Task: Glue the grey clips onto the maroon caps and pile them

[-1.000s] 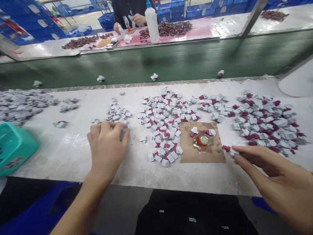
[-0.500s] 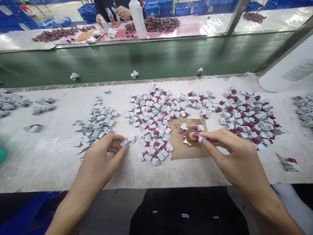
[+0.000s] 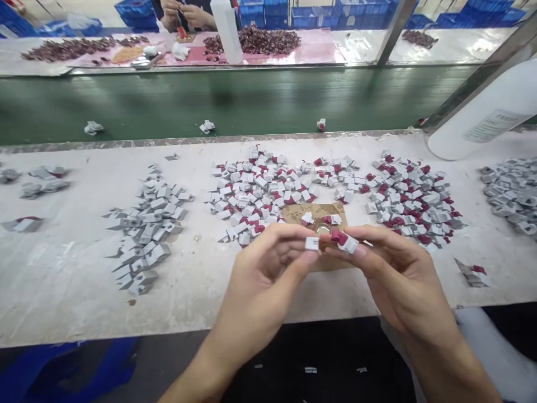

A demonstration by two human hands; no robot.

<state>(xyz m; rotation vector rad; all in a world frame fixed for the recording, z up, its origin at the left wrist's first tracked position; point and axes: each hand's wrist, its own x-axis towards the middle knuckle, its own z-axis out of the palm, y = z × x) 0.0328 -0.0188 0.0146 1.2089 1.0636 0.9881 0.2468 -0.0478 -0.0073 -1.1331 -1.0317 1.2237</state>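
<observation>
Between the thumb and fingers of my left hand (image 3: 268,274) is a small light-grey plastic block (image 3: 311,243). My right hand (image 3: 403,274) pinches a grey-and-maroon plastic piece (image 3: 344,242), its maroon end pointing left toward the block. A narrow gap separates the two parts. Beneath and behind my fingers lies a brown cardboard square (image 3: 293,212) with wet-looking stains. On it sits a small round dish (image 3: 323,230), mostly hidden by my hands, with a few grey-and-maroon pieces (image 3: 334,219) beside it.
Piles of grey-and-maroon pieces (image 3: 260,184) lie behind my hands and to the right (image 3: 413,196). A heap of grey blocks (image 3: 153,224) is at left. A white bottle (image 3: 482,112) leans at right. Beyond the table runs a green conveyor (image 3: 168,101); a person's hands (image 3: 188,14) work across it.
My left hand has moved right, bringing a grey block near the other piece. My right hand has lifted its piece off the round dish and turned it. The view has shifted slightly.
</observation>
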